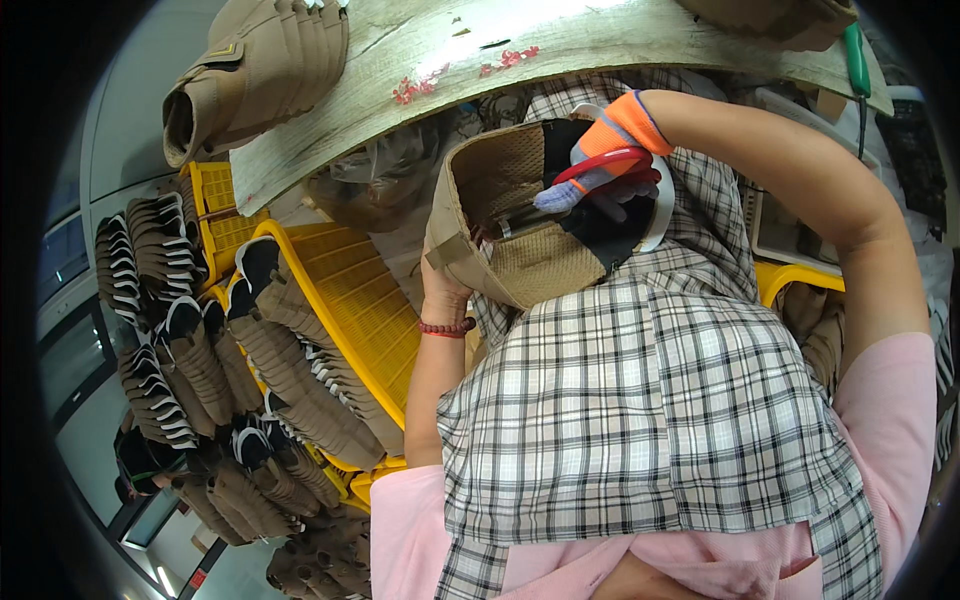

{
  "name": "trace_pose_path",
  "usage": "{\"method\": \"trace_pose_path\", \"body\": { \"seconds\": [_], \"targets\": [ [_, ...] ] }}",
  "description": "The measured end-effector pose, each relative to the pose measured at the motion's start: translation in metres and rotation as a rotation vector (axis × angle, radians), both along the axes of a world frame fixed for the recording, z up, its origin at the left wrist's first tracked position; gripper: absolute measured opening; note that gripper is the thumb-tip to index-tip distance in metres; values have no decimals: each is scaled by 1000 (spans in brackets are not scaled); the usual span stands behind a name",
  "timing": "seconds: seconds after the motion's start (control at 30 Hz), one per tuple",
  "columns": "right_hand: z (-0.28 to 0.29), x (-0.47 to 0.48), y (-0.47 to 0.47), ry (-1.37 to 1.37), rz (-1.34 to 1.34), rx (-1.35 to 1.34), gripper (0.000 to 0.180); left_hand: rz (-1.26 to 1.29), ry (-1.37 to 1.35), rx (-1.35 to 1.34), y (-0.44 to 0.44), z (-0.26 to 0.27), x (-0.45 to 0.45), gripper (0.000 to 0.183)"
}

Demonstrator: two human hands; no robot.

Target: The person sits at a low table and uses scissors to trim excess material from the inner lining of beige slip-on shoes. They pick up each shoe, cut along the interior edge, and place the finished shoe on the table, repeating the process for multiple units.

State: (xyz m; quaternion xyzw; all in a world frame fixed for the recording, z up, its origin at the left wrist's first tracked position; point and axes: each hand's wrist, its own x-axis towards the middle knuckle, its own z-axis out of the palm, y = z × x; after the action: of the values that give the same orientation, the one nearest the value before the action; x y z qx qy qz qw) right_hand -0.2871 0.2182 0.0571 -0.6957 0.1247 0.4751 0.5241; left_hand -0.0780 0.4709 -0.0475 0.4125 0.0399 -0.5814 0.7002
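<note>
A tan fabric shoe upper [562,259], with mesh lining, black inner panels and a white edge, rests against my lap. Its opening faces up. My left hand [444,289] grips the outer wall on the left; most of its fingers are hidden behind the fabric. Over the opening is my right hand [589,150], in a lavender and orange knit glove. It holds scissors by their red handles [611,159]. A metal part, apparently the blades [517,223], reaches into the upper, where loose thread shows. The blade tips are hard to make out.
Above my lap curves the edge of a worn pale worktable [337,112]. On it lie nested tan uppers [262,79] and a green-handled tool [857,64] with a cord. Yellow plastic baskets [352,300] and stacked uppers [307,382] fill the left. A plaid apron [600,405] covers my lap.
</note>
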Motion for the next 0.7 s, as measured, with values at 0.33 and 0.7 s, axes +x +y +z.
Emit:
{"method": "trace_pose_path", "body": {
  "seconds": [0.33, 0.7],
  "targets": [
    [29, 14, 9, 52, 15, -187, 83, -29, -14, 1, -5, 5, 3, 16],
    [14, -51, 16, 73, -89, -67, 91, -261, -289, 132, 13, 5, -6, 20]
  ]
}}
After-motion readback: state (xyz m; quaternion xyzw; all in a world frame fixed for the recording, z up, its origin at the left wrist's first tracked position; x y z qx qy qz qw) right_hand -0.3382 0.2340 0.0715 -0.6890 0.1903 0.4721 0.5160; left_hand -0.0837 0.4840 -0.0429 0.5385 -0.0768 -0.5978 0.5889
